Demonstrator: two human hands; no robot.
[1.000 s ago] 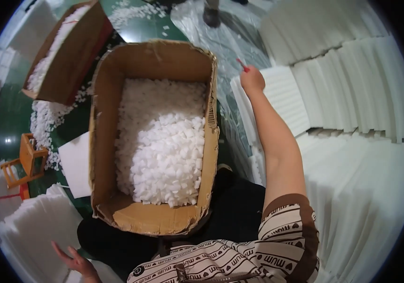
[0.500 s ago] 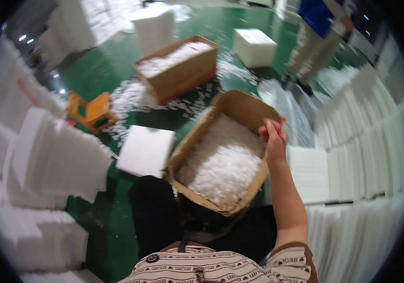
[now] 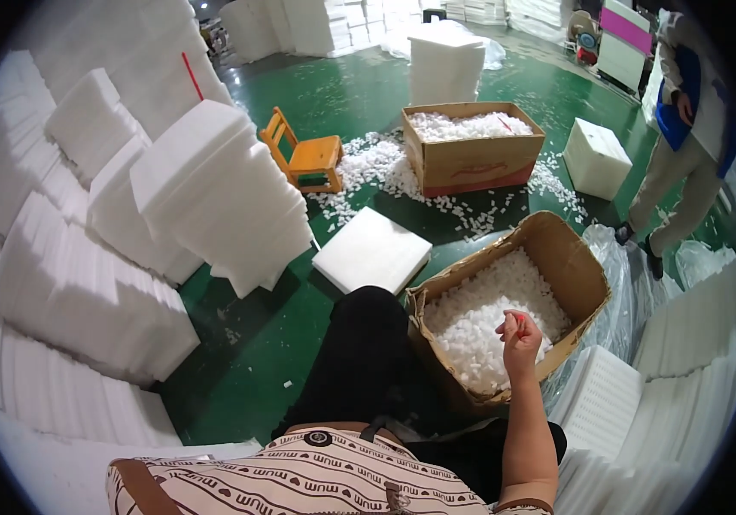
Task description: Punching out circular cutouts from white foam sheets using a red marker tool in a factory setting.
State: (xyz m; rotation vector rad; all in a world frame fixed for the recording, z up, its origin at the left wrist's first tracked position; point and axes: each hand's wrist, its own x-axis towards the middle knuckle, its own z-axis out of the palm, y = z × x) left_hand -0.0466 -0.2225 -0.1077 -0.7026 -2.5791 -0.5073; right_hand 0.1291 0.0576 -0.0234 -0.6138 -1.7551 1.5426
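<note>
My right hand (image 3: 519,342) is closed around a small red thing (image 3: 520,318) that mostly hides in my fingers, so its kind does not show. The hand hovers over the near right part of an open cardboard box (image 3: 576,249). Small white foam pieces (image 3: 480,322) fill much of that box, which stands in front of my knees. My left hand is out of view.
Another cardboard box (image 3: 480,163) of white pieces stands farther off, with scattered pieces around it. A small orange chair (image 3: 315,154) and a flat white foam block (image 3: 372,251) are nearer. White foam sheets (image 3: 213,189) are stacked left. A person (image 3: 686,163) stands far right.
My view has turned left and lifted, so the boxes appear farther right. My right hand has moved from the box's right rim to over the white pieces, still holding the red thing.
</note>
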